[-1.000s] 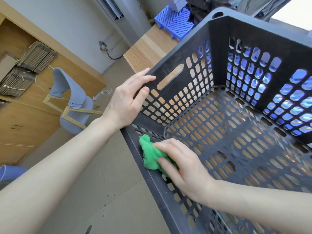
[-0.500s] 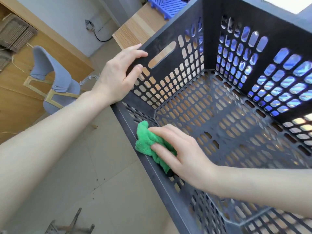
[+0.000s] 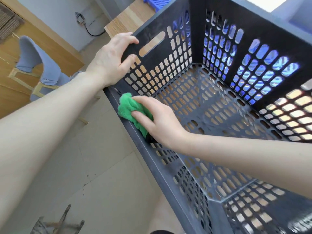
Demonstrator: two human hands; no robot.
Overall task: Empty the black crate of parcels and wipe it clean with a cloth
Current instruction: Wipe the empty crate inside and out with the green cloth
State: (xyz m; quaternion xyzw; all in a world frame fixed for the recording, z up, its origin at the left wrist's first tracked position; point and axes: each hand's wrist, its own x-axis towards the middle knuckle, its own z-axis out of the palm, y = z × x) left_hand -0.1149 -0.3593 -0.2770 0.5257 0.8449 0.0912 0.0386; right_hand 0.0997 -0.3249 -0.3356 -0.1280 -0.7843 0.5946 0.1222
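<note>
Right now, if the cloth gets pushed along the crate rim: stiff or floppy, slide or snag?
Probably floppy: the cloth is bunched in folds where the right hand grips it. Likely light, so it should mould to the crate rim. Its fuzzy pile may drag, perhaps catching on the wall holes.

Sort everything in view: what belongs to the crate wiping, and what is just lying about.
In the job: black crate; green cloth; right hand holding the cloth on the crate's rim; left hand gripping the crate's wall.
Lying about: grey chair; blue grid; wall cable.
</note>
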